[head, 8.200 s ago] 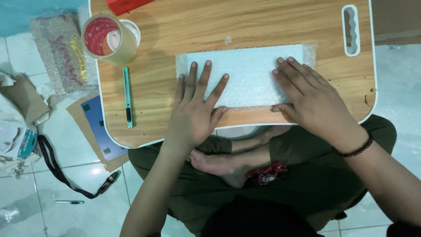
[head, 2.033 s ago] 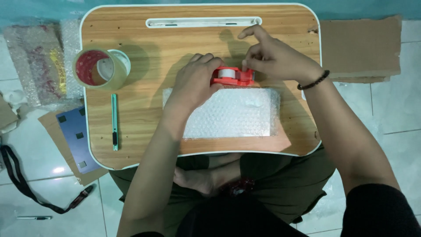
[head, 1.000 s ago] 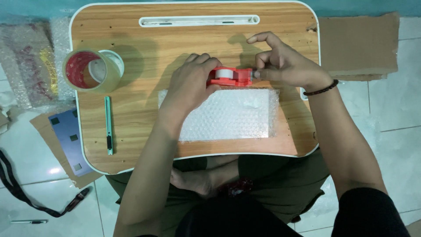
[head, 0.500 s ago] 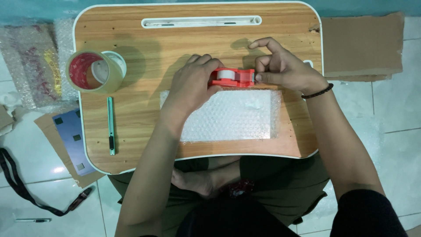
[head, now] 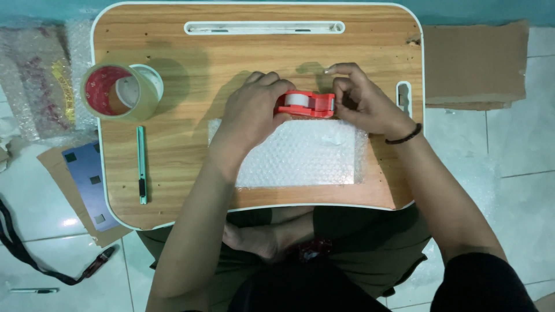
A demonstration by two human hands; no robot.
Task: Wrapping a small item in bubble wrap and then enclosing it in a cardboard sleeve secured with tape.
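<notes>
Nearest the camera, the person's crossed legs [head: 277,242] sit under the front edge of the rounded wooden lap table with a white rim [head: 254,46]. Just past that edge a flat rectangular parcel wrapped in clear bubble wrap [head: 300,159] lies on the table's middle. At the parcel's far edge, the left hand [head: 251,115] is curled shut around the left end of a small red plastic tape dispenser with a white roll [head: 305,104], which rests touching that edge. The right hand [head: 361,104], a dark band at its wrist, pinches the dispenser's right end with bent fingers closed on it. Well left of the parcel, a slim green utility knife [head: 141,164] lies lengthwise, and beyond it stands a wide roll of brown packing tape with a red core [head: 118,92]. A long white slot [head: 264,27] runs along the table's far side.
</notes>
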